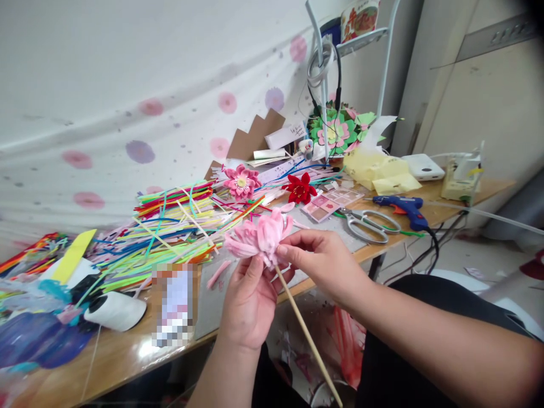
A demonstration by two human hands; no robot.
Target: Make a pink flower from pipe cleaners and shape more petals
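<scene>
A pink fuzzy flower (260, 235) on a thin wooden stick (308, 334) is held up in front of the table edge. My left hand (249, 300) cups the flower's underside from the left, its thumb against the lower petals. From the right, my right hand (321, 258) pinches the base of the petals near the top of the stick, thumb and index finger close together. The stick slants down to the lower right, below both hands. Fingers of the left hand are partly hidden behind the flower and stick.
Bundles of coloured pipe cleaners (165, 221) cover the table's left and middle. A pink flower (242, 182), a red flower (300, 188), a makeup palette (323, 208), scissors (368, 224) and a blue glue gun (402, 208) lie beyond my hands. A white thread spool (117, 310) lies at left.
</scene>
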